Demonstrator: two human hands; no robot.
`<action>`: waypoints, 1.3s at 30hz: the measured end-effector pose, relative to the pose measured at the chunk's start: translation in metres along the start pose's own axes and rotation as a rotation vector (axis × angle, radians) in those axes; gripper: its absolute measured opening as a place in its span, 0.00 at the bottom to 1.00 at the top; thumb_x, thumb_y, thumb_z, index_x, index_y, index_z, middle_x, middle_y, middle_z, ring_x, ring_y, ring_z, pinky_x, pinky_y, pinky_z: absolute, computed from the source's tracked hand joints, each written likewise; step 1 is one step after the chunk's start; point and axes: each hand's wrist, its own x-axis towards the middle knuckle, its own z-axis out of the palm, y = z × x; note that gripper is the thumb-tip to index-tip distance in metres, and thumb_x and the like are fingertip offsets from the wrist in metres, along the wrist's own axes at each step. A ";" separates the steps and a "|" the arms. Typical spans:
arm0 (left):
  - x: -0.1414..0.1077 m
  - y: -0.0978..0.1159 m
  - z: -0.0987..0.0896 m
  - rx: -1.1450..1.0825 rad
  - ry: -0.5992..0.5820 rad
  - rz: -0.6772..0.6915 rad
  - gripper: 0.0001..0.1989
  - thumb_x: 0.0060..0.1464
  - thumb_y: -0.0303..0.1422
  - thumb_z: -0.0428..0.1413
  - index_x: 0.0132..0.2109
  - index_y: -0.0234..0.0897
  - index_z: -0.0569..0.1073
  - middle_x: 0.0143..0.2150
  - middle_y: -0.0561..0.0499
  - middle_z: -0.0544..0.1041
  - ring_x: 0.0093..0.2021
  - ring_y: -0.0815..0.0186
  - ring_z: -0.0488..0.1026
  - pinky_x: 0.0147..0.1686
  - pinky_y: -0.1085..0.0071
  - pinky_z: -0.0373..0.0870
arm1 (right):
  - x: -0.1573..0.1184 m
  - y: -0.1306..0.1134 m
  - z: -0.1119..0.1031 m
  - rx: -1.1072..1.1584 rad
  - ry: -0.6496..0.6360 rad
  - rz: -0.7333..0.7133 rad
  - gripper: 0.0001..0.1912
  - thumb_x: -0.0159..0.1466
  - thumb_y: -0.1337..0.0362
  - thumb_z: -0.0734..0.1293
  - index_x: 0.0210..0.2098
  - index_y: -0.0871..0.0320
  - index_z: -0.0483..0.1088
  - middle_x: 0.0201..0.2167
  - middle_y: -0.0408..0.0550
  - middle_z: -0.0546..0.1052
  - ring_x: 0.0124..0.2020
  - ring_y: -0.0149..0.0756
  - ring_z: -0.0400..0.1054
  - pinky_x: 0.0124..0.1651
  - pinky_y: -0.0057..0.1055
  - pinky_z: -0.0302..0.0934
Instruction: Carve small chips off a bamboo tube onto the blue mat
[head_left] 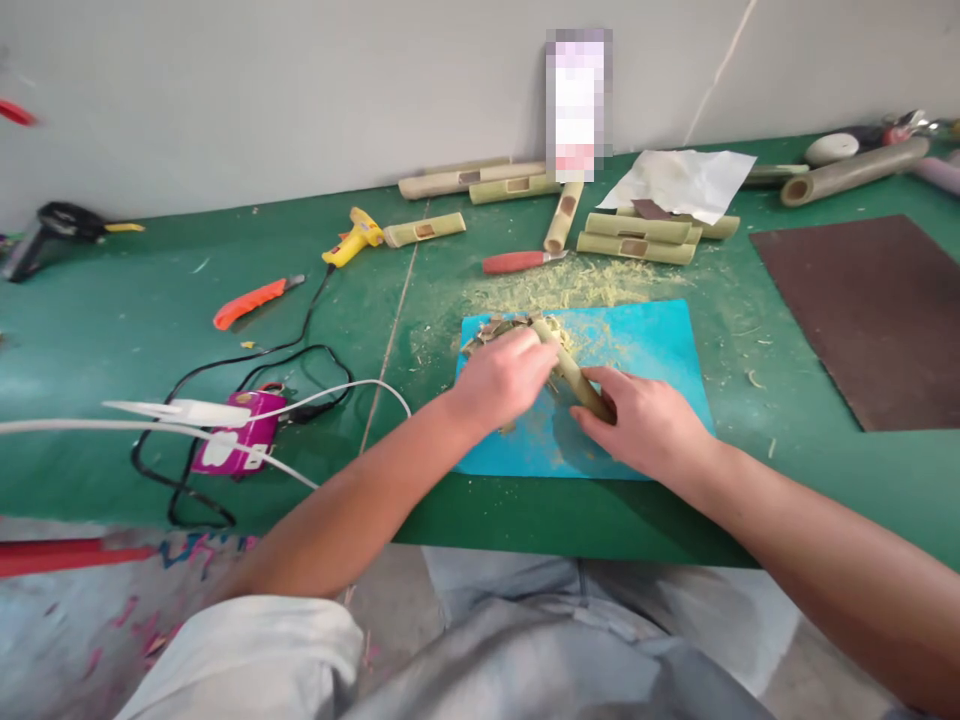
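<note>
A pale green bamboo tube (573,373) slants over a blue sheet (660,340) strewn with shavings and dust. Around the tube's lower right end, the thumb and fingers of my right hand (651,418) are closed. My left hand (507,376) has its fingers curled at the tube's upper end; whether it grips the tube or some small item there is hidden. Curled shavings (499,330) are heaped beside my left hand, near the sheet's upper left corner.
Behind the sheet lie a red-handled knife (517,262) and cut bamboo tubes (637,247). An orange cutter (251,303), a yellow glue gun (352,238) and a purple power strip (244,430) with cables are on the left. A dark brown sheet (862,320) lies right.
</note>
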 end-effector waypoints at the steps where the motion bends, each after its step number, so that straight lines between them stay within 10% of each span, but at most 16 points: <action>1: 0.000 0.000 0.000 -0.023 -0.008 0.017 0.16 0.68 0.34 0.45 0.44 0.34 0.76 0.30 0.49 0.73 0.32 0.68 0.71 0.33 0.73 0.69 | 0.000 0.000 0.000 0.001 -0.003 -0.002 0.19 0.62 0.55 0.62 0.49 0.56 0.70 0.33 0.46 0.79 0.30 0.37 0.70 0.30 0.31 0.51; 39: -0.004 0.013 -0.002 -0.072 -0.011 0.055 0.14 0.67 0.34 0.47 0.45 0.33 0.77 0.30 0.48 0.74 0.33 0.67 0.72 0.34 0.71 0.69 | 0.000 -0.002 -0.002 0.001 -0.008 0.006 0.18 0.62 0.55 0.63 0.49 0.55 0.70 0.33 0.47 0.79 0.31 0.38 0.71 0.30 0.31 0.52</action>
